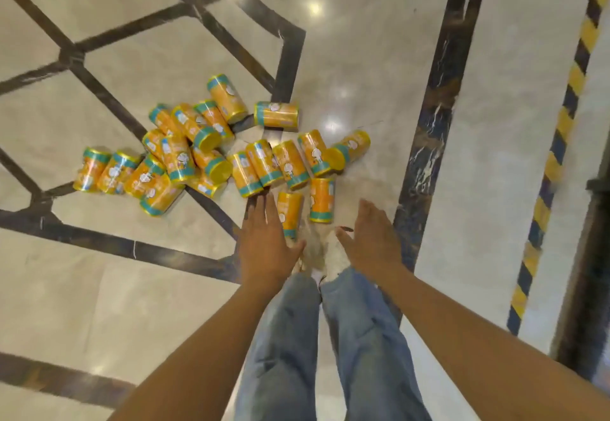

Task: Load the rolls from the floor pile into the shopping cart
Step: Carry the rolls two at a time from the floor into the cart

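Note:
A pile of several orange rolls [198, 153] with teal bands and yellow ends lies scattered on the polished marble floor ahead of me. The two nearest rolls lie just past my fingertips: one [290, 212] partly behind my left hand, another [321, 201] between my hands. My left hand [265, 242] is stretched out flat, fingers apart, holding nothing. My right hand [371, 239] is also open and empty, to the right of those rolls. The shopping cart is not in view.
My legs in blue jeans [330, 338] and light shoes [325, 255] stand just behind the pile. A yellow-and-black striped strip [558, 143] runs along the floor at the right, with a dark post [591, 272] beyond it. Dark inlay bands [432, 117] cross the floor.

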`<action>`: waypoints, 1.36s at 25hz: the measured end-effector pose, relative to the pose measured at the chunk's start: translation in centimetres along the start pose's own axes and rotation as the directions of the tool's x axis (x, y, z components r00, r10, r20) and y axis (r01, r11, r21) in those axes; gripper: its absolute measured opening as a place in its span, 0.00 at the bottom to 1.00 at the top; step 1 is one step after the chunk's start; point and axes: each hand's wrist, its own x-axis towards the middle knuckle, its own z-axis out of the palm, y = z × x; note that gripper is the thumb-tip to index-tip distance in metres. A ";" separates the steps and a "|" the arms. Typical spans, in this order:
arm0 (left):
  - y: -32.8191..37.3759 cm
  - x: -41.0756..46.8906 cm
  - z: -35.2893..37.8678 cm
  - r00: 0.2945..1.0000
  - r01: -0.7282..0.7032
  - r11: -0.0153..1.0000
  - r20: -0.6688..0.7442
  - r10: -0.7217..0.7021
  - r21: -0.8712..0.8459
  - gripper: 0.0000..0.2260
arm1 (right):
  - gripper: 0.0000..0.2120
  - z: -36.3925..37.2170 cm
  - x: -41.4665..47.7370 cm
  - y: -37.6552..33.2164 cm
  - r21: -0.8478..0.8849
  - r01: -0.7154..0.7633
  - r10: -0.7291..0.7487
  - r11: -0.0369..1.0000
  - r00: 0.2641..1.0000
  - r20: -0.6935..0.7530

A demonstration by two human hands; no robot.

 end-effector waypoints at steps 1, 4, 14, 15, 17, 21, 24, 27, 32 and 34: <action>-0.7 1.7 2.0 0.999 0.021 1.000 0.025 -0.021 -0.004 0.45 | 0.35 1.6 2.3 -0.1 0.001 0.004 -0.004 1.000 1.000 0.023; -3.4 6.8 8.4 0.990 0.077 0.997 0.113 -0.078 0.019 0.45 | 0.34 6.8 8.5 -0.9 0.041 -0.021 0.019 0.999 0.999 0.046; -8.0 18.6 22.5 0.976 0.106 0.993 0.197 -0.095 -0.044 0.44 | 0.43 20.2 21.8 -0.5 0.210 -0.154 0.162 0.966 0.987 -0.021; -8.1 18.9 23.3 0.971 0.116 0.993 0.212 -0.107 -0.030 0.44 | 0.44 20.9 22.2 -0.5 0.221 -0.177 0.190 0.959 0.981 -0.039; -8.1 19.5 24.2 0.972 0.127 0.992 0.201 -0.120 -0.023 0.43 | 0.45 21.7 22.7 -0.4 0.230 -0.206 0.230 0.951 0.970 -0.079; -7.9 19.0 23.5 0.978 0.129 0.990 0.175 -0.117 -0.061 0.40 | 0.43 20.2 22.4 -0.7 0.186 -0.191 0.206 0.964 0.976 -0.064; -7.4 17.7 20.6 0.977 0.153 0.982 0.165 -0.133 -0.113 0.41 | 0.42 17.6 20.0 -1.6 0.152 -0.113 0.123 0.982 0.991 -0.061; -5.9 15.3 14.4 0.985 0.140 0.978 0.122 -0.121 -0.157 0.41 | 0.42 12.4 16.4 -3.0 0.179 -0.057 0.075 0.982 0.992 -0.097; -2.0 12.5 -0.9 0.997 0.042 0.957 -0.045 -0.058 -0.288 0.37 | 0.40 -1.2 10.9 -7.0 0.280 0.072 -0.002 0.957 0.970 -0.242; 1.0 11.9 -9.1 0.986 -0.009 0.939 -0.161 -0.049 -0.343 0.34 | 0.40 -9.1 8.3 -9.4 0.284 0.126 -0.024 0.951 0.941 -0.336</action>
